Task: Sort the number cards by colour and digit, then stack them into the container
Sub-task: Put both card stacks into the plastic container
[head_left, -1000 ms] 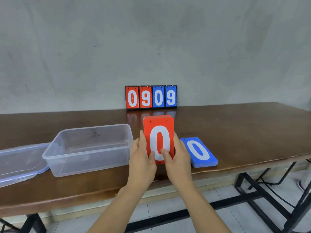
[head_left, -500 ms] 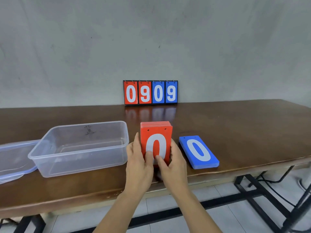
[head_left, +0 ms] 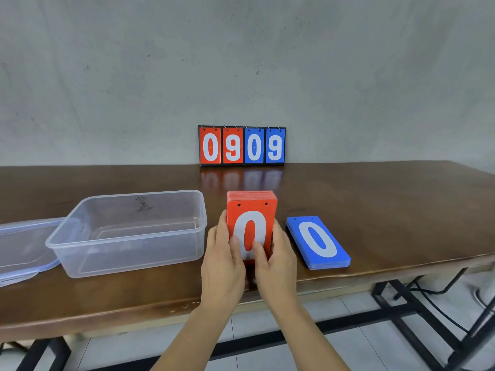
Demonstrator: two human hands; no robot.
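A stack of red number cards (head_left: 251, 210) with a white 0 on its front stands upright on its lower edge on the brown table (head_left: 375, 210). My left hand (head_left: 223, 258) grips its left side and my right hand (head_left: 278, 261) grips its right side, both thumbs on the front card. A stack of blue cards (head_left: 317, 242), a white 0 on top, lies flat just to the right. The clear plastic container (head_left: 128, 231) sits open to the left of the red stack, with nothing inside.
The container's clear lid (head_left: 24, 245) lies at the far left table edge. A small scoreboard (head_left: 242, 145) showing 0 9 0 9 in red and blue stands against the grey wall at the back. Black table legs and cables are below right.
The red stack, held by both hands, has come down from a raised position and now stands on the table. The blue stack has not moved.
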